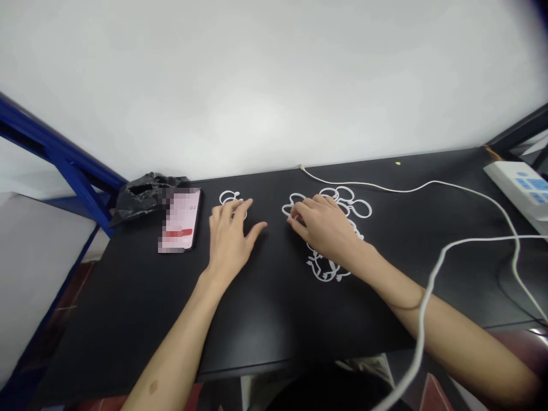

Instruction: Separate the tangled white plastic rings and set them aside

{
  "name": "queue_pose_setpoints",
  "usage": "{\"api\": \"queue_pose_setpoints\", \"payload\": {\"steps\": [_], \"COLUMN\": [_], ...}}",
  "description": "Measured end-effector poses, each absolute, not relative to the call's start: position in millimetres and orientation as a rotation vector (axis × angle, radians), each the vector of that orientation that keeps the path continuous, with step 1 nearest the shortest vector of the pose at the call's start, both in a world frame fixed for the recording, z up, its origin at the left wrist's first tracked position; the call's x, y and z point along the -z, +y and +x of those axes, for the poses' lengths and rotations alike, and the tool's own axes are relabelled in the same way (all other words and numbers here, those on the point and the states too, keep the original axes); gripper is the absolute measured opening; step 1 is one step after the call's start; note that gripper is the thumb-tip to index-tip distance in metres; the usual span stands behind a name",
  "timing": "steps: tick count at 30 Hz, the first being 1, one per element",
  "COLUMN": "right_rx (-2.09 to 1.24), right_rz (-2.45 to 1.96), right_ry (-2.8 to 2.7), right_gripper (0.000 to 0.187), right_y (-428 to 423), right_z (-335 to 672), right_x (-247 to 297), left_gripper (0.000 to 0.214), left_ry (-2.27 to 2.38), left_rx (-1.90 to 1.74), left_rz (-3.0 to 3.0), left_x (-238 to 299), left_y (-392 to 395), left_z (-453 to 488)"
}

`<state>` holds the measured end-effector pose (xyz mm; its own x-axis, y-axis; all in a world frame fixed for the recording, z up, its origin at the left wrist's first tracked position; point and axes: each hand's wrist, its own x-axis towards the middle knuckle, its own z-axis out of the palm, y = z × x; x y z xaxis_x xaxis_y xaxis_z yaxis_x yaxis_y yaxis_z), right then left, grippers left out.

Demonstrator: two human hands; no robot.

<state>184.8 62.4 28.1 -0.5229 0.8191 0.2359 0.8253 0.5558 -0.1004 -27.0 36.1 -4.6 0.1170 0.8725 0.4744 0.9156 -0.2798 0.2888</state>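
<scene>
White on black, head view. Left hand (pixel 231 234), spread wide and flat on the table (pixel 128 297), covers a small white shape (pixel 225 197) left of centre. Right hand (pixel 327 225), fingers curled, touches the left edge of the white cluster (pixel 359 209); whether it pinches cannot be told. Judged best: free one outline at a time, neighbours pinned, clear of the cable (pixel 428 185).

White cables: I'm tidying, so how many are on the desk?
2: a thin cable along the back, and a thicker cable from the right edge off the front. Others may be hidden.
</scene>
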Motion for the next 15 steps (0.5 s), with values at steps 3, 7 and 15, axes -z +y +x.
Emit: {"api": "queue_pose_setpoints", "payload": {"steps": [3,7,15], "right_rx": [-0.21,-0.389,-0.418], "right_rz": [-1.212,-1.05,-0.98], "right_ry": [-2.506,-2.493,-2.363], "right_gripper": [0.014,0.008,0.015], "right_y": [51.9,42.5,37.7], "right_z": [194.7,206.2,218.2], "right_x": [-36.6,-39.2,-25.1], "left_gripper": [0.044,0.027,0.02], "left_ry": [-1.68,-1.549,-1.592], "left_rx": [0.908,0.934,1.192], "left_rz": [-2.501,-2.682,-2.847], "left_x": [0.7,-0.7,-0.4], "left_y": [29.8,25.0,24.1], "left_z": [-16.0,-7.5,-3.9]}}
